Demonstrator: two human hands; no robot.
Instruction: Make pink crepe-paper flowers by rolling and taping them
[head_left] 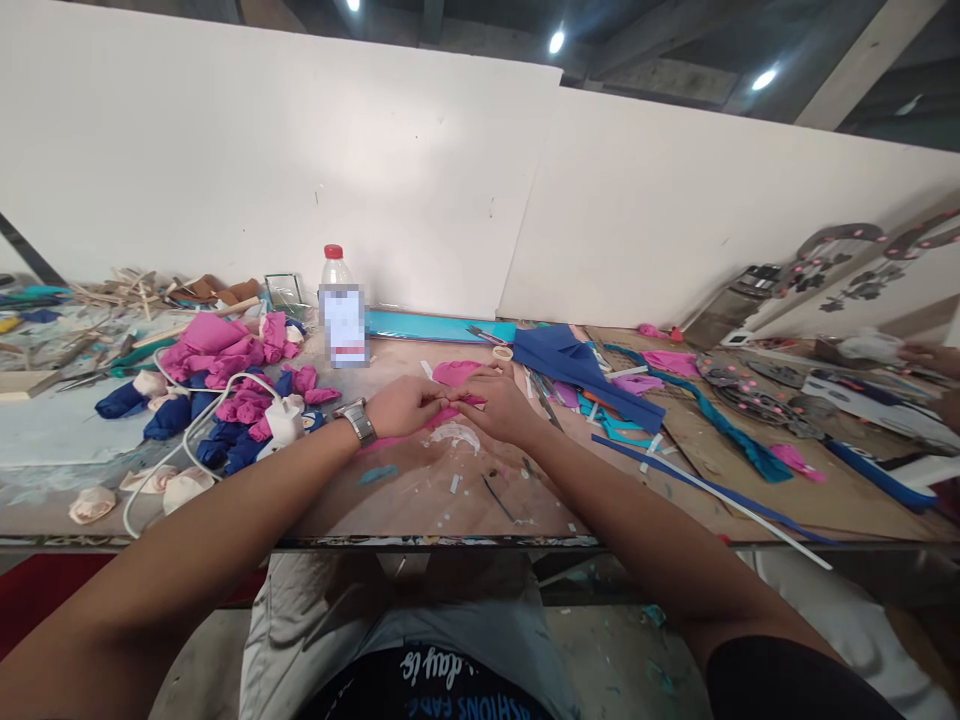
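Observation:
At the middle of the table, my left hand (409,407) and my right hand (499,402) meet over a strip of pink crepe paper (394,438). Fingers of both hands pinch it between them, the fingertips almost touching. More pink paper (456,372) shows just behind the hands; whether it is the same piece is hidden. A metal watch (357,422) is on my left wrist. Close beyond my right hand lies a roll of tape (502,352).
Crumpled pink paper flowers (217,350) with blue and cream ones are heaped at left, a white cable (187,440) across them. A bottle (334,268) stands behind. Folded blue paper (577,370) and a white strip (750,508) lie right. Another person's hand (930,358) is far right.

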